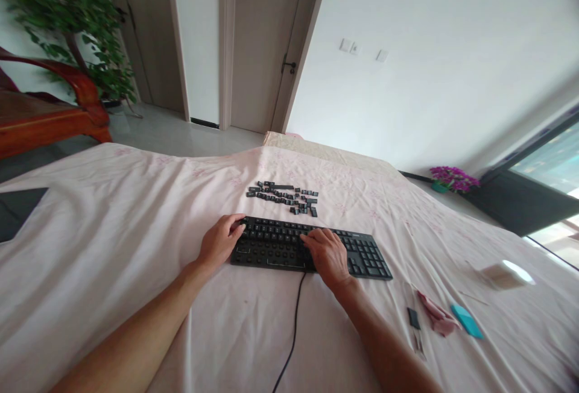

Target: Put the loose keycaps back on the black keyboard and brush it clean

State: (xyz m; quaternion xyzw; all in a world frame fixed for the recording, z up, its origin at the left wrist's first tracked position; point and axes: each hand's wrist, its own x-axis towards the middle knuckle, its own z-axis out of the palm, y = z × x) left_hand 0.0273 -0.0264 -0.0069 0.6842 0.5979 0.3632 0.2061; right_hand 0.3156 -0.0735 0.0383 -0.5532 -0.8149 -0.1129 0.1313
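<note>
A black computer keyboard point(289, 248) lies on the pink cloth, its lower left rows bare of keycaps. My left hand point(221, 237) grips its upper left corner, thumb on the keys and fingers at the back edge. Over the middle keys rests my right hand point(326, 254), fingers curled together with the thumb against the keys; whatever is between the fingertips is hidden. Behind the keyboard, loose black keycaps point(284, 187) lie in rough rows, with a long one among them. A black cable point(296, 320) runs from the keyboard towards me.
On the right of the cloth point(217, 345) lie a black-handled keycap puller point(413, 318), a pinkish rag point(438, 316), a teal block point(467, 320) and a round white container point(509, 275). A dark flat object point(20, 209) lies at the left edge. A wooden chair point(54, 103) stands beyond.
</note>
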